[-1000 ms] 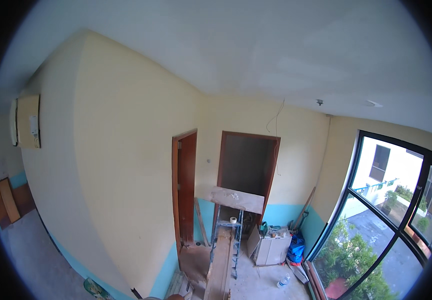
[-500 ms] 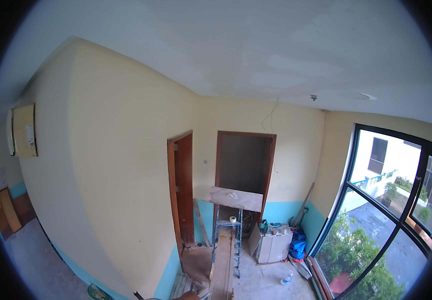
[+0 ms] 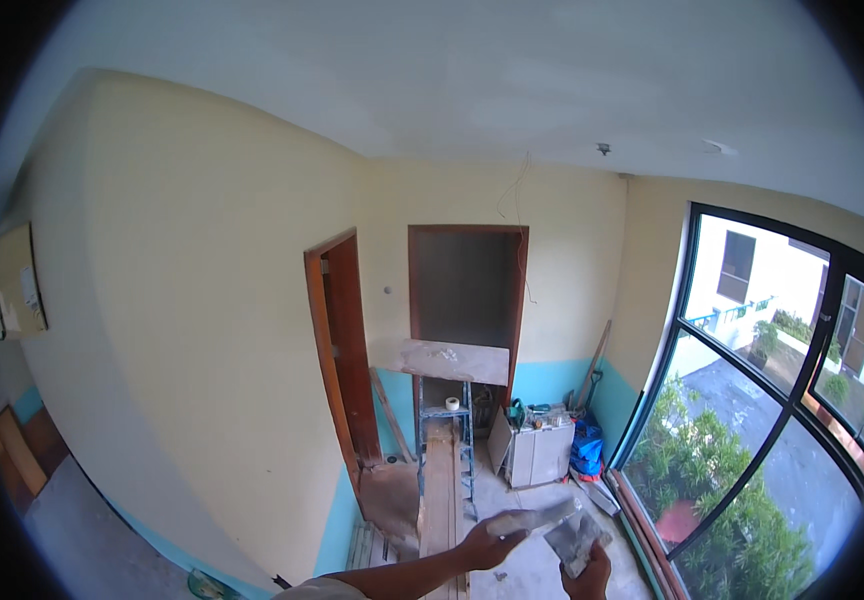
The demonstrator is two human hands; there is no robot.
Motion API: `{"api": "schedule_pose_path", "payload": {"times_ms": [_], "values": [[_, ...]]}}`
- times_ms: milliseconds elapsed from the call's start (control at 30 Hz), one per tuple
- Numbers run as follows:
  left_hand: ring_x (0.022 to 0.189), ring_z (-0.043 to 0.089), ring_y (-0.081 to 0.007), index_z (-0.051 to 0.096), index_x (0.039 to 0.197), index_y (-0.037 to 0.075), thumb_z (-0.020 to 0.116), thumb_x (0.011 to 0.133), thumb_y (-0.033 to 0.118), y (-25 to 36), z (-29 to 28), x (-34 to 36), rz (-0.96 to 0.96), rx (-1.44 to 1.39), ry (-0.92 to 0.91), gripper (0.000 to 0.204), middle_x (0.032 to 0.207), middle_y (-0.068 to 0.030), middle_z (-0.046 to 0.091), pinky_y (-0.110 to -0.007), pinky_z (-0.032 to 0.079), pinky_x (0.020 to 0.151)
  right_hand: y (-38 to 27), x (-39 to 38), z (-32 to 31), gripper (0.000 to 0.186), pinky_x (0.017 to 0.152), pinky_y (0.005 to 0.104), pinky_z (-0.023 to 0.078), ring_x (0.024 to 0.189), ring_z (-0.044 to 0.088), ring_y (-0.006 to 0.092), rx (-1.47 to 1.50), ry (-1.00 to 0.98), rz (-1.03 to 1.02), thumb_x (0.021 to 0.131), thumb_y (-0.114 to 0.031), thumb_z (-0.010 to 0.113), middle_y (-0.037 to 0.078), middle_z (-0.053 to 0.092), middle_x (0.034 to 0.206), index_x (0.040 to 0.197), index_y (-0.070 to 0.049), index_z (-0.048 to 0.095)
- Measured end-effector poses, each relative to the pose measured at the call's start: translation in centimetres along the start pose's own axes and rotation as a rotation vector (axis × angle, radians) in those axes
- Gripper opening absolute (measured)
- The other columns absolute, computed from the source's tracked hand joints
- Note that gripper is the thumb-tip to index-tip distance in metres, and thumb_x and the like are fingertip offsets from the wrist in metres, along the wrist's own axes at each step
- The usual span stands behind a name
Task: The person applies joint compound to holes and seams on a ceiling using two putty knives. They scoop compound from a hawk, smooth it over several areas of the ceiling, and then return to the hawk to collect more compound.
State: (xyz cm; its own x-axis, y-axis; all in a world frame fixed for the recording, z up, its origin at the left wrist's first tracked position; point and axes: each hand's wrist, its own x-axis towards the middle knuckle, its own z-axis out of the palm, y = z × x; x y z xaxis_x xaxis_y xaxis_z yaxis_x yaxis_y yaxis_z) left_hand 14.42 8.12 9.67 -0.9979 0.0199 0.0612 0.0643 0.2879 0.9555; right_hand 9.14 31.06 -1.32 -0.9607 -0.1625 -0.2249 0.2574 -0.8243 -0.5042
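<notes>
The left hand (image 3: pixel 487 545) grips a putty knife (image 3: pixel 537 518), its blade pointing right. Just below it, the right hand (image 3: pixel 584 570) grasps a second, putty-smeared knife (image 3: pixel 572 540), the blades nearly touching above the floor.

Bright daylight enters through the large black-framed curved window (image 3: pixel 762 400) on the right, washing the pale yellow plastered wall (image 3: pixel 202 330) and the white ceiling (image 3: pixel 472 90) evenly. The outside view is slightly overexposed (white building glares). The dark open doorway (image 3: pixel 467 290) sits in shadow. Strong fisheye bend: straight edges curve, black vignette rings the frame. Centre fairly sharp; lower rim soft, with both hands slightly blurred there.
</notes>
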Motion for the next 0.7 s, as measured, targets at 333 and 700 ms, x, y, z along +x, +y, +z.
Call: {"api": "schedule_pose_path", "payload": {"times_ms": [333, 700], "values": [[0.130, 0.039, -0.0334, 0.051, 0.131, 0.006, 0.062, 0.078, 0.024, -4.4, 0.2, 2.6, 0.934, 0.299, -0.345, 0.057, 0.139, -0.0148, 0.044, -0.043, 0.028, 0.110, -1.0, -0.8, 3.6, 0.046, 0.098, 0.0479, 0.045, 0.113, 0.057, 0.0332, 0.066, -0.192, -0.064, 0.099, -0.032, 0.032, 0.017, 0.055, 0.126, 0.132, -0.001, 0.045], [0.117, 0.054, -0.0301, 0.059, 0.120, 0.005, 0.061, 0.081, 0.004, -11.7, -2.1, 5.1, 0.711, 0.655, -0.320, 0.039, 0.129, -0.0136, 0.056, -0.037, 0.042, 0.100, -3.5, -0.9, 3.2, 0.043, 0.099, 0.0485, 0.044, 0.113, 0.057, 0.0314, 0.220, -0.252, -0.076, 0.099, -0.028, 0.039, 0.014, 0.056, 0.127, 0.134, -0.004, 0.043]]}}
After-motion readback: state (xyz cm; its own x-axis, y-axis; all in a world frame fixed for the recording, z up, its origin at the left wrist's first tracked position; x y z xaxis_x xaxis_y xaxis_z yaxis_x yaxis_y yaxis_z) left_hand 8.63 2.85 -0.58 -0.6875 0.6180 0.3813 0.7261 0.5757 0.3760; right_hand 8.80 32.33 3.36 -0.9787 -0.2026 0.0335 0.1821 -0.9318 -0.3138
